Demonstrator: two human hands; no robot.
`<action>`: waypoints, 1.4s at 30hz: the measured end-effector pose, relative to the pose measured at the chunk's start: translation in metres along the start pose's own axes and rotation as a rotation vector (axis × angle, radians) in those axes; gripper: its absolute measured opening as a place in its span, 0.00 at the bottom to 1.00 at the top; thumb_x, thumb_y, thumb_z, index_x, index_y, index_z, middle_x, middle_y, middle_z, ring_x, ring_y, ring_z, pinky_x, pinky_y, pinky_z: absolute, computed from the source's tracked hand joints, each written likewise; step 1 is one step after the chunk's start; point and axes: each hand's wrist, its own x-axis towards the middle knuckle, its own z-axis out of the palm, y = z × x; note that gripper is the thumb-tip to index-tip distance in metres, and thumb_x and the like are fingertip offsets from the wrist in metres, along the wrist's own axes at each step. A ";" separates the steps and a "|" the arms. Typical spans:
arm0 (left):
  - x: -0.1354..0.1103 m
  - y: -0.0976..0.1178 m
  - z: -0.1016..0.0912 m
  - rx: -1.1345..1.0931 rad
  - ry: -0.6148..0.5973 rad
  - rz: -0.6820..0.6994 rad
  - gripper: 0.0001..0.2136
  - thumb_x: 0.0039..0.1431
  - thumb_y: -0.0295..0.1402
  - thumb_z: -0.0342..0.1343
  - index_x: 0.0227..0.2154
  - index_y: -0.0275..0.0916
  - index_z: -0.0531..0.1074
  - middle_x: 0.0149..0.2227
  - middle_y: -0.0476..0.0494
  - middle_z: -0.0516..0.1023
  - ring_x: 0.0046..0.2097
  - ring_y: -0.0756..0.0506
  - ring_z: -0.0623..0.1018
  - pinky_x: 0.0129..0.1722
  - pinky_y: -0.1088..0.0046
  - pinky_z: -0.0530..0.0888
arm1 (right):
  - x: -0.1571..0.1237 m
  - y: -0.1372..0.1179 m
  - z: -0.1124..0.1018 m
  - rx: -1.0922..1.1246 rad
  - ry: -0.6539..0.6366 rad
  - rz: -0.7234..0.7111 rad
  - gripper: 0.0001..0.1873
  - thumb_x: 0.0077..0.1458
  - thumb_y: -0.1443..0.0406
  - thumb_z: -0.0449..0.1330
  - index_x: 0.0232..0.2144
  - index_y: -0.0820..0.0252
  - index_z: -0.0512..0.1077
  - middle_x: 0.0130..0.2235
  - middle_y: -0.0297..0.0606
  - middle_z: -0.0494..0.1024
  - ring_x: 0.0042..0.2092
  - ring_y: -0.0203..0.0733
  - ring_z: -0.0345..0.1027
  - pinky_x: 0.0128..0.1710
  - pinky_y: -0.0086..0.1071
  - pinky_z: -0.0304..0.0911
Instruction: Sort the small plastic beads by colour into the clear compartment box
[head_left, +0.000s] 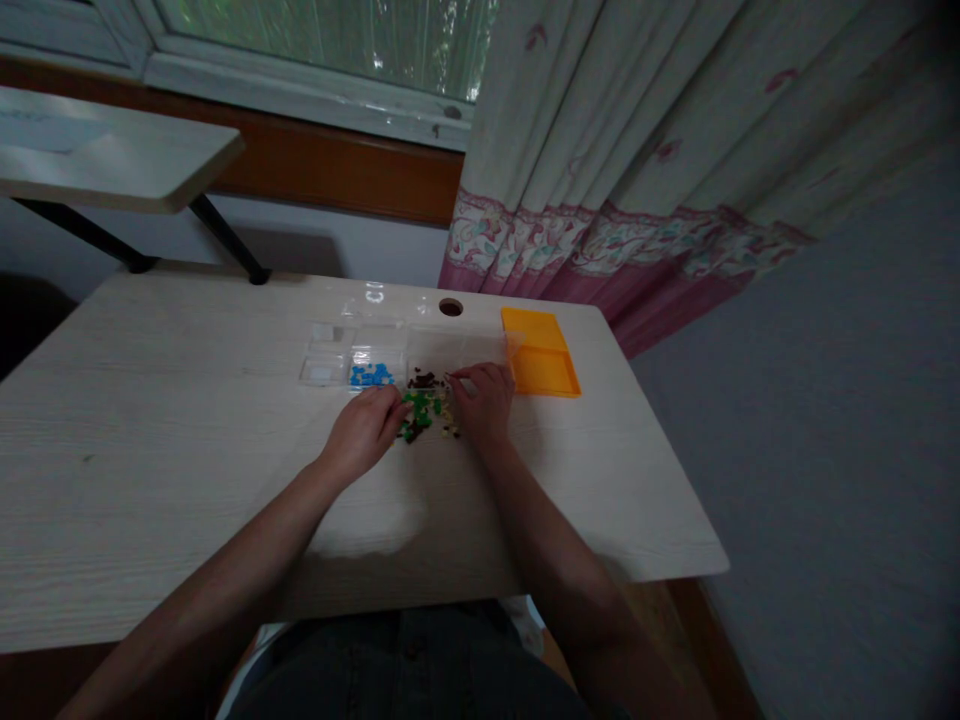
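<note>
A small heap of loose beads (424, 412), green, brown and pale, lies on the light wooden table (150, 440) between my hands. My left hand (365, 430) rests at the heap's left edge, fingers curled and pinched together at the beads; what it holds is too small to make out. My right hand (484, 398) sits at the heap's right, its fingertips pinched near the brown beads (422, 379) in a clear compartment box (352, 352). Blue beads (371, 375) fill another compartment of that box.
An orange lid or tray (540, 352) lies to the right of the clear box. A round cable hole (451, 307) is at the table's far edge. A second desk (105, 160) stands at the back left, a curtain (637, 180) at the back right.
</note>
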 end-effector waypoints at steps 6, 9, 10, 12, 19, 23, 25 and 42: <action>-0.001 0.000 0.002 -0.119 0.057 -0.063 0.14 0.70 0.40 0.43 0.30 0.41 0.64 0.30 0.46 0.70 0.34 0.45 0.71 0.33 0.69 0.65 | -0.002 0.000 0.000 -0.003 -0.036 -0.011 0.04 0.56 0.62 0.65 0.32 0.52 0.81 0.36 0.36 0.77 0.47 0.46 0.64 0.53 0.41 0.55; -0.001 -0.001 0.002 -0.138 0.073 -0.066 0.14 0.70 0.41 0.43 0.30 0.41 0.64 0.29 0.46 0.70 0.34 0.45 0.71 0.34 0.69 0.65 | -0.003 0.001 0.000 -0.008 -0.051 -0.024 0.05 0.57 0.62 0.65 0.33 0.52 0.82 0.37 0.38 0.78 0.48 0.47 0.64 0.53 0.43 0.55; -0.001 -0.001 0.002 -0.143 0.072 -0.067 0.14 0.70 0.41 0.43 0.30 0.41 0.64 0.29 0.46 0.69 0.34 0.45 0.71 0.34 0.69 0.65 | -0.003 0.001 0.001 -0.013 -0.054 -0.027 0.06 0.58 0.61 0.64 0.33 0.52 0.82 0.37 0.38 0.78 0.48 0.47 0.64 0.53 0.43 0.55; -0.001 -0.003 0.002 -0.151 0.069 -0.069 0.14 0.70 0.41 0.43 0.30 0.41 0.64 0.29 0.46 0.69 0.34 0.45 0.71 0.34 0.69 0.66 | -0.003 0.002 0.001 -0.019 -0.049 -0.033 0.07 0.59 0.61 0.63 0.35 0.53 0.82 0.38 0.39 0.78 0.48 0.47 0.64 0.53 0.43 0.55; -0.001 -0.003 0.001 -0.253 0.093 -0.118 0.16 0.69 0.42 0.45 0.28 0.40 0.64 0.28 0.49 0.69 0.32 0.48 0.70 0.32 0.72 0.64 | -0.004 -0.009 -0.006 0.049 0.020 -0.114 0.10 0.62 0.61 0.60 0.36 0.56 0.81 0.37 0.40 0.78 0.44 0.44 0.67 0.49 0.40 0.61; -0.002 -0.001 0.003 -0.373 0.075 -0.166 0.17 0.68 0.45 0.46 0.28 0.40 0.66 0.25 0.50 0.68 0.29 0.49 0.68 0.29 0.74 0.64 | -0.014 -0.027 -0.011 0.155 -0.100 -0.301 0.10 0.63 0.61 0.59 0.40 0.52 0.80 0.35 0.37 0.79 0.43 0.42 0.68 0.50 0.39 0.62; -0.003 -0.001 0.005 -0.451 0.059 -0.186 0.17 0.68 0.46 0.46 0.28 0.40 0.66 0.25 0.51 0.68 0.28 0.50 0.68 0.28 0.74 0.64 | -0.020 -0.035 -0.010 0.195 -0.143 -0.404 0.11 0.62 0.60 0.59 0.44 0.51 0.79 0.37 0.37 0.79 0.44 0.42 0.69 0.51 0.39 0.62; -0.003 -0.002 0.005 -0.383 0.065 -0.162 0.20 0.69 0.44 0.45 0.23 0.40 0.65 0.21 0.51 0.68 0.25 0.51 0.68 0.26 0.75 0.63 | -0.027 -0.042 -0.004 0.196 -0.195 -0.379 0.09 0.62 0.58 0.60 0.38 0.49 0.81 0.34 0.36 0.80 0.41 0.41 0.70 0.49 0.40 0.63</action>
